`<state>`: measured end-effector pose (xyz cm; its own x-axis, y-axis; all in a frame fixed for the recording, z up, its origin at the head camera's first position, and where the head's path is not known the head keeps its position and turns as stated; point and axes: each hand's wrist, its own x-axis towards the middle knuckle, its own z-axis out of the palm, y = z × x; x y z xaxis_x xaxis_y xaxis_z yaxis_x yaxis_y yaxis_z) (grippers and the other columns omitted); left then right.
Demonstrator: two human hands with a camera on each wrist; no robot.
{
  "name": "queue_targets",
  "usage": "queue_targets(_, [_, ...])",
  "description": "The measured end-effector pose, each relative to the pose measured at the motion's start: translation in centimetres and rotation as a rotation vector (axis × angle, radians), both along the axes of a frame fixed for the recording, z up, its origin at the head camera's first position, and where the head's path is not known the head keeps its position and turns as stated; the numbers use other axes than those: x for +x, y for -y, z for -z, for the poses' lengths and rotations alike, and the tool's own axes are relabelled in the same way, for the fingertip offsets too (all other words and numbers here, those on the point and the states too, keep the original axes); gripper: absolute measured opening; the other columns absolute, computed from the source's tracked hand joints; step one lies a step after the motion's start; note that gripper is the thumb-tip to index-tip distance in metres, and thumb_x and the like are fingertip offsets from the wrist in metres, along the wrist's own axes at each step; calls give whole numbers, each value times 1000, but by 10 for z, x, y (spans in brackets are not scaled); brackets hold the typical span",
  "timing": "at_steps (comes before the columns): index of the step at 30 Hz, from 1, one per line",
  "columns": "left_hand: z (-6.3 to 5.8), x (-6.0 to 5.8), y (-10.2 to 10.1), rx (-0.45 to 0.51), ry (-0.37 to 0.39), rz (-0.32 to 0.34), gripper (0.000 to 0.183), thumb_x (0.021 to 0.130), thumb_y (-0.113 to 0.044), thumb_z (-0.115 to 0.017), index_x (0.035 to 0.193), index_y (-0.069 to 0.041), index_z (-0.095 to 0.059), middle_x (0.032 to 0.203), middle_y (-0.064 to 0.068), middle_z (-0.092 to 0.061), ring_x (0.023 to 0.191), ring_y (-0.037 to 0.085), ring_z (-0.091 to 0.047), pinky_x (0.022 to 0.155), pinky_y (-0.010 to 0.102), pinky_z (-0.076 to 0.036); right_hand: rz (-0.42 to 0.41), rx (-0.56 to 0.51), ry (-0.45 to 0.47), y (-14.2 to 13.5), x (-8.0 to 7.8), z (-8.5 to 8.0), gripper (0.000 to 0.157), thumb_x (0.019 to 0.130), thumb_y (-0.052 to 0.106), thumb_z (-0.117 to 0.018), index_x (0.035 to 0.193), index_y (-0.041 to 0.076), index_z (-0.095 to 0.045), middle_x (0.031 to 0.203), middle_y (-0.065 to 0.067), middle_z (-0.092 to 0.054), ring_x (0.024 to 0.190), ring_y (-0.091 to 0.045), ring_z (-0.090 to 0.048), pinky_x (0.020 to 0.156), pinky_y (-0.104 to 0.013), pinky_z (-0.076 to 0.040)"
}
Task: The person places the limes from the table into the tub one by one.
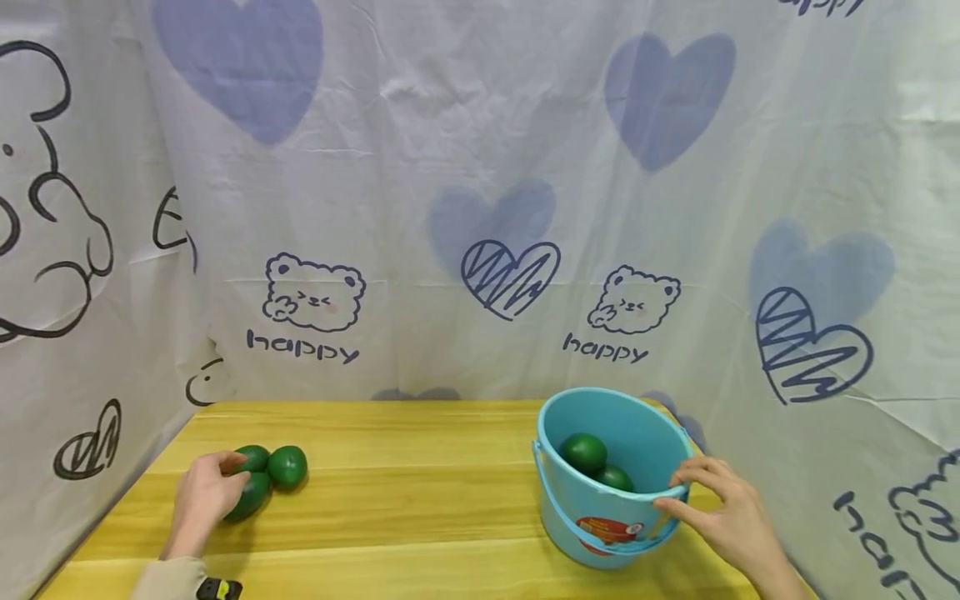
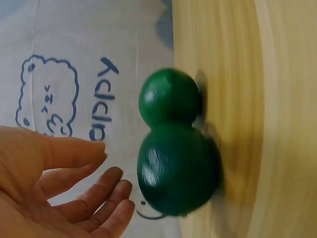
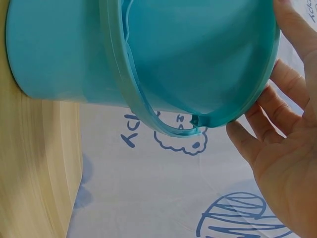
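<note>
The left hand [image 1: 206,496], fingers parted from the thumb and gripping nothing, is positioned just beside three green fruits [image 1: 288,467] grouped on the wooden table [image 1: 420,508]; the right hand [image 1: 723,508] pinches the rim of the blue bucket [image 1: 557,533]. Inside the bucket, two more fruits [image 1: 584,452] are visible. A white cloth [image 1: 405,167] printed with hearts and bears hangs behind the table.

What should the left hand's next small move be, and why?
Probably to ease its fingers round a green fruit beside it: the left wrist view shows the left hand with parted fingers and nothing between them. The right hand holds the rim of the blue bucket, where two similar fruits already lie.
</note>
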<state>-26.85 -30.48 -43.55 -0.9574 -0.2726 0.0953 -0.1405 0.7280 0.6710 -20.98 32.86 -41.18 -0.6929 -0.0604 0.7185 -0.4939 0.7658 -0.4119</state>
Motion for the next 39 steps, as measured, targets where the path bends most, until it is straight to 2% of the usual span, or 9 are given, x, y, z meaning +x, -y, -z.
queue_targets(3, [2, 2, 7, -34, 66, 5, 48, 90, -17, -64, 125, 14, -55, 127, 36, -55, 113, 54, -49, 93, 60, -44, 1, 1, 3, 0, -1, 2, 33, 60, 13, -93, 80, 26, -69, 97, 10, -62, 99, 14, -44, 89, -1, -29])
queue_targets(6, [6, 1, 11, -88, 92, 8, 54, 87, -24, -69, 122, 15, -56, 126, 38, -54, 112, 55, -49, 91, 60, -45, -7, -5, 8, 1, 0, 1, 32, 60, 13, -92, 80, 25, -69, 97, 10, -61, 99, 13, -44, 89, -2, -29])
queue_targets(14, [15, -6, 16, -128, 163, 42, 61, 88, -31, -69, 119, 19, -53, 124, 42, -50, 110, 58, -48, 93, 62, -43, -23, -6, -2, 1, 0, 0, 33, 60, 12, -92, 80, 23, -70, 97, 9, -61, 100, 12, -45, 90, -2, -28])
queue_targets(19, [17, -9, 15, -84, 205, 58, 68, 88, -35, -68, 122, 19, -45, 125, 42, -46, 110, 56, -47, 93, 61, -42, -14, -8, 9, 1, 0, 1, 32, 60, 12, -92, 80, 24, -69, 97, 10, -61, 101, 12, -44, 90, -2, -28])
queue_targets(27, [19, -8, 11, 62, 298, 78, 72, 93, -35, -62, 128, 16, -26, 130, 46, -32, 118, 59, -38, 97, 61, -39, 31, 10, 53, 1, 1, 0, 30, 63, 18, -92, 80, 28, -69, 100, 9, -61, 101, 14, -42, 87, -7, -31])
queue_targets(34, [18, -6, 12, 90, 267, 68, 71, 93, -35, -61, 126, 16, -25, 128, 44, -31, 114, 54, -41, 93, 60, -40, -2, -2, 24, 2, 2, -2, 32, 62, 15, -92, 81, 26, -69, 99, 5, -62, 102, 14, -43, 89, -5, -29])
queue_targets(39, [17, -6, 13, 108, 234, 61, 69, 88, -33, -67, 122, 13, -30, 125, 40, -37, 109, 49, -45, 89, 57, -42, 5, 0, 31, 2, 1, -1, 32, 62, 15, -92, 80, 26, -69, 99, 8, -62, 102, 14, -43, 89, -5, -29])
